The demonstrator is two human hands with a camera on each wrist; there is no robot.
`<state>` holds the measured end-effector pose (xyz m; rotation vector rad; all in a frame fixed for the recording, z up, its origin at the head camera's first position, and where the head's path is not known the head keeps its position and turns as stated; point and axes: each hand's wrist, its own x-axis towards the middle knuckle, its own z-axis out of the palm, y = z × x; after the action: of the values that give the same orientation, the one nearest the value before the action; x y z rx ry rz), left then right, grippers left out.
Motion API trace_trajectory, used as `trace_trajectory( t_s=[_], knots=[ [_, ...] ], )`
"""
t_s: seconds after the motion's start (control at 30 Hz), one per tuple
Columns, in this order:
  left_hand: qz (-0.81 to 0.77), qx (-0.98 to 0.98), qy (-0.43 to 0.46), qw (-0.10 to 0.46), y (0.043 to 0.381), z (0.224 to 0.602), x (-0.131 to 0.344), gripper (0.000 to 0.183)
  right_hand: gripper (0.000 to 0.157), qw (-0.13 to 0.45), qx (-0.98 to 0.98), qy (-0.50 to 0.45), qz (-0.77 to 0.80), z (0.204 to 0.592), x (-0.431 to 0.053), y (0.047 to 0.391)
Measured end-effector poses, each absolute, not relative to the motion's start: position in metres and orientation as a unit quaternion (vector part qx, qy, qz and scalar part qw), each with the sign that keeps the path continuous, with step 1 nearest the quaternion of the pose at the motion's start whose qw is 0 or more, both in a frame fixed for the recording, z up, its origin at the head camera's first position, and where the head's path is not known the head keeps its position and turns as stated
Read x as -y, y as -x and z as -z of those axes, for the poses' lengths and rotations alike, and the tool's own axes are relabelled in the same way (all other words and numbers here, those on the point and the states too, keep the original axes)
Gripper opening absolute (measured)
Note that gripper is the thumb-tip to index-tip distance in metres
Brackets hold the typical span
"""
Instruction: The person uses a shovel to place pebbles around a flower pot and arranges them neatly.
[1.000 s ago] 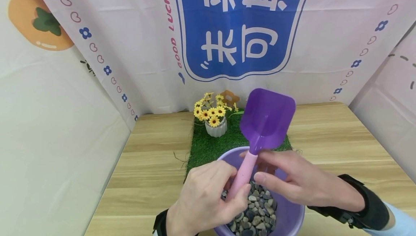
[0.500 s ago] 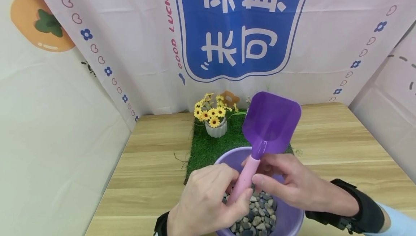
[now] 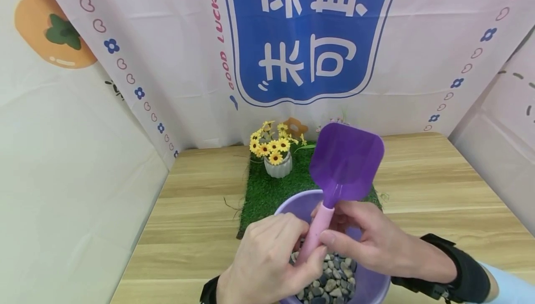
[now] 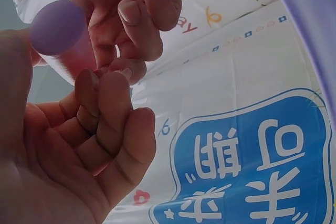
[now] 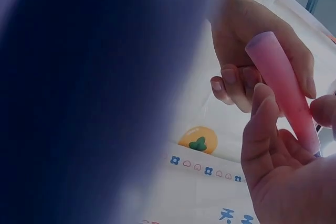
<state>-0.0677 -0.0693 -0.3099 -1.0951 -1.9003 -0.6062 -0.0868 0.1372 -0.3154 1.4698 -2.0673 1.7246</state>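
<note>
A small shovel with a purple blade (image 3: 347,161) and a pink handle (image 3: 316,229) is held up over a purple bucket (image 3: 378,278). Grey pebbles (image 3: 333,278) lie inside the bucket. My left hand (image 3: 271,253) grips the lower handle between thumb and curled fingers. Higher up, my right hand (image 3: 374,236) pinches the handle near the blade, thumb in front and fingers behind. The left wrist view shows the handle's rounded end (image 4: 59,27) beside both hands. In the right wrist view, the handle (image 5: 286,87) runs between the fingers of both hands.
Behind the bucket, a mat of artificial grass (image 3: 261,201) lies on the wooden table (image 3: 196,211). A ribbed pot of yellow flowers (image 3: 277,167) stands on the mat. A printed cloth (image 3: 188,62) hangs at the back. A dark blurred surface (image 5: 94,98) fills the right wrist view's left side.
The shovel has sunk a little. My right hand has shifted slightly left and its thumb, earlier apart from the handle, is now on it. The left hand keeps its grip.
</note>
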Motion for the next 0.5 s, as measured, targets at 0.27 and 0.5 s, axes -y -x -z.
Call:
trace_trajectory(
  t_s=[0.27,0.5],
  knots=[
    [0.240,0.755,0.445,0.417,0.0678,0.3144,0.0663,0.021,0.027,0.053,0.645,-0.510,-0.566,0.3194,-0.1354,0.0907],
    [0.231,0.771,0.440,0.399,0.0680,0.3175,0.0686,0.024,0.027,0.053,0.646,-0.522,-0.555,0.3205,-0.1414,0.0917]
  ],
)
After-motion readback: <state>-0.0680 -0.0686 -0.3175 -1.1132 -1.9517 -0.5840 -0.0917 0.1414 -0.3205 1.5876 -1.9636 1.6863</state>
